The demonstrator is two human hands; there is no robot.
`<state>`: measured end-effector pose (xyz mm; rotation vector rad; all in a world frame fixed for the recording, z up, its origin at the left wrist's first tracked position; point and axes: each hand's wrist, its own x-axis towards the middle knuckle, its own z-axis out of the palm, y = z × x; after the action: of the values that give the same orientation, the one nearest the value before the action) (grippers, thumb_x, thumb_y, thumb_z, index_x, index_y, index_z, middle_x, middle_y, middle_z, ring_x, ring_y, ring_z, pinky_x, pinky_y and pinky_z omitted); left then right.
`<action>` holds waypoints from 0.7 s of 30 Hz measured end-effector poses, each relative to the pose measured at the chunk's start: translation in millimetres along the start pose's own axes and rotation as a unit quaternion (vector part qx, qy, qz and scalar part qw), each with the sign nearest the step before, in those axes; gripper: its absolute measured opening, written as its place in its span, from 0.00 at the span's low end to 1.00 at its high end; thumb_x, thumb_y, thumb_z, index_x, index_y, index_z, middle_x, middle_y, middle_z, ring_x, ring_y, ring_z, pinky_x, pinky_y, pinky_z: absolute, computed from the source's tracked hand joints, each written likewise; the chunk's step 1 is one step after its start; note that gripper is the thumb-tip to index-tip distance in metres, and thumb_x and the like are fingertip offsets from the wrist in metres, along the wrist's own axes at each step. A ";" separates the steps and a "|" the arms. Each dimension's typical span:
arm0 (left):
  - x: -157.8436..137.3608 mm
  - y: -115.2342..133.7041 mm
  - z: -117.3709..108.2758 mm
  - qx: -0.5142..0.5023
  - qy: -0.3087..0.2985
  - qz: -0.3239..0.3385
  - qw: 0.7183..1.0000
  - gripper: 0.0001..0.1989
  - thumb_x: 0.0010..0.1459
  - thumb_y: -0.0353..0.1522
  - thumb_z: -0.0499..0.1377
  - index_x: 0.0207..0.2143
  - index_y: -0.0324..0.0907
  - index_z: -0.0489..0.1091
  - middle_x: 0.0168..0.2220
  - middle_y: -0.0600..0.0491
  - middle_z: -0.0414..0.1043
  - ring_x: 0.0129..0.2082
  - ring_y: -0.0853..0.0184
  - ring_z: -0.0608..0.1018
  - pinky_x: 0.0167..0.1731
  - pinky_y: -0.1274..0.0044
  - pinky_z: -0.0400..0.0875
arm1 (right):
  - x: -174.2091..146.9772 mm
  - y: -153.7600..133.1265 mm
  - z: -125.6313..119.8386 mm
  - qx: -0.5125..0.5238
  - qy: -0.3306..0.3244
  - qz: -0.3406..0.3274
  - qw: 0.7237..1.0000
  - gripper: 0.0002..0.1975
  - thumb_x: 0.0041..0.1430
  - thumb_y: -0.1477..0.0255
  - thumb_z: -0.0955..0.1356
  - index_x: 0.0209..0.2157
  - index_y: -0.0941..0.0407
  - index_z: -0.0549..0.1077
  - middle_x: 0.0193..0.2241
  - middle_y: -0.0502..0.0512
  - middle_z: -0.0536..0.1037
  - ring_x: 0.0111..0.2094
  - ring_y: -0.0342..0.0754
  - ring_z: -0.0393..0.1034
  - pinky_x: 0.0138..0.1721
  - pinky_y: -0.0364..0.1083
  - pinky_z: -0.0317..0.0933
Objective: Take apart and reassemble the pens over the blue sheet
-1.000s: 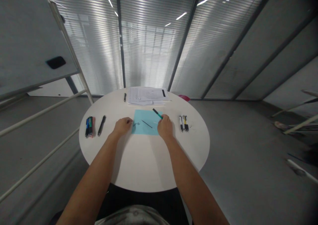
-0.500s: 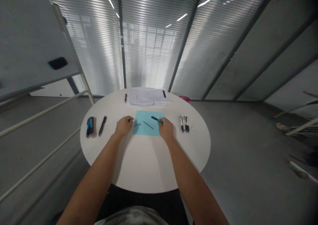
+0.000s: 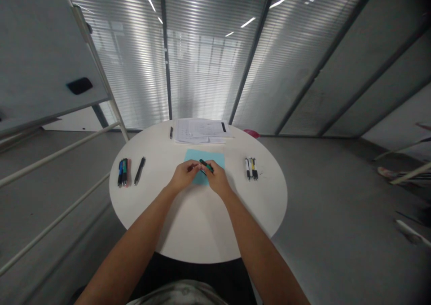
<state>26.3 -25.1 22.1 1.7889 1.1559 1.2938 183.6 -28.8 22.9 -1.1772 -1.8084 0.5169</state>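
Head view: right hand (image 3: 218,178) holds green pen part (image 3: 206,165) well inside table edge (image 3: 198,258).

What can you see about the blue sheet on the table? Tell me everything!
The blue sheet is plain light blue, thin, and looks like paper or card. It lies flat on the white round table, on the near side of the stacked papers. Its far edge shows clearly, but the left hand and right hand hide much of its sides. I can't tell whether they touch it.
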 end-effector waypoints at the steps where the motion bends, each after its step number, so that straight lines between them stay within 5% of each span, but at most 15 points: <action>1: 0.7 0.0 0.3 -0.023 0.004 -0.010 1.000 0.12 0.54 0.40 0.58 0.31 0.41 0.75 0.28 0.52 0.74 0.26 0.70 0.71 0.28 0.79 0.63 | -0.3 -0.9 -0.2 0.008 -0.003 -0.001 1.000 0.12 0.62 0.63 0.61 0.37 0.54 0.71 0.33 0.50 0.76 0.36 0.45 0.69 0.41 0.43 0.62; 7: 5.1 4.3 -0.6 -0.136 0.046 -0.076 0.987 0.14 0.53 0.41 0.59 0.32 0.39 0.71 0.29 0.50 0.74 0.20 0.73 0.69 0.21 0.80 0.64 | -3.7 -8.3 -8.6 -0.028 0.014 0.050 0.998 0.20 0.64 0.59 0.59 0.52 0.54 0.65 0.38 0.53 0.77 0.37 0.47 0.72 0.41 0.44 0.63; 11: 6.8 8.1 -2.8 -0.219 0.080 -0.129 0.964 0.15 0.50 0.42 0.60 0.32 0.38 0.68 0.33 0.48 0.75 0.19 0.74 0.69 0.18 0.80 0.64 | -6.0 -8.5 -14.8 -0.067 -0.049 -0.003 0.997 0.22 0.66 0.61 0.57 0.59 0.49 0.60 0.51 0.52 0.73 0.49 0.47 0.69 0.49 0.45 0.61; 21: 7.9 3.9 -2.5 -0.262 0.101 -0.167 0.945 0.15 0.49 0.42 0.61 0.32 0.40 0.68 0.32 0.52 0.71 0.18 0.75 0.69 0.15 0.81 0.63 | -7.5 0.1 -12.7 -0.157 -0.080 -0.033 0.984 0.22 0.67 0.63 0.56 0.60 0.47 0.61 0.42 0.53 0.77 0.43 0.47 0.71 0.47 0.46 0.63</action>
<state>26.1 -19.5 29.3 1.0459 1.0374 1.4287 195.5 -36.9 26.0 -1.3094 -2.1163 0.3008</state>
